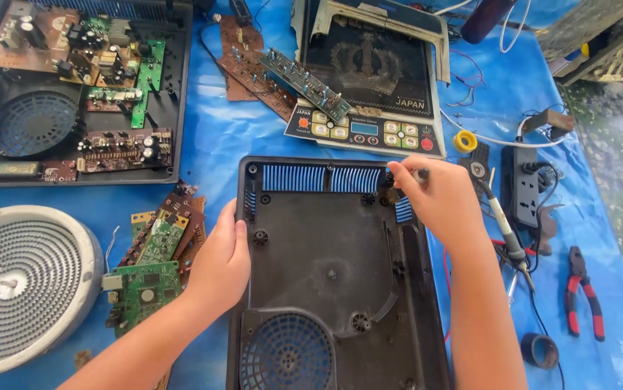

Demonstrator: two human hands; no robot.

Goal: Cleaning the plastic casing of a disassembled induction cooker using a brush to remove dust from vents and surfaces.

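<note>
Head view: two hands on an empty black shell

Head view looks down on a black plastic shell point(333, 267) lying flat on a blue sheet point(217, 141), its long axis running away from the person, the round fan grille point(288, 354) at the near end and the striped vents at the far end. The left hand point(219, 263) clasps the shell's left rim, thumb over the edge, so the shell stretches to the right of that grip. The right hand point(438, 198) is pinched shut on a small dark tool point(420, 174) at the shell's far right corner; the shell lies below and to the left of it. Left of the left hand sits a heap of circuit boards point(156, 271). Right of the right hand lie a soldering iron point(505, 235) and red-handled pliers point(585, 292).
</note>
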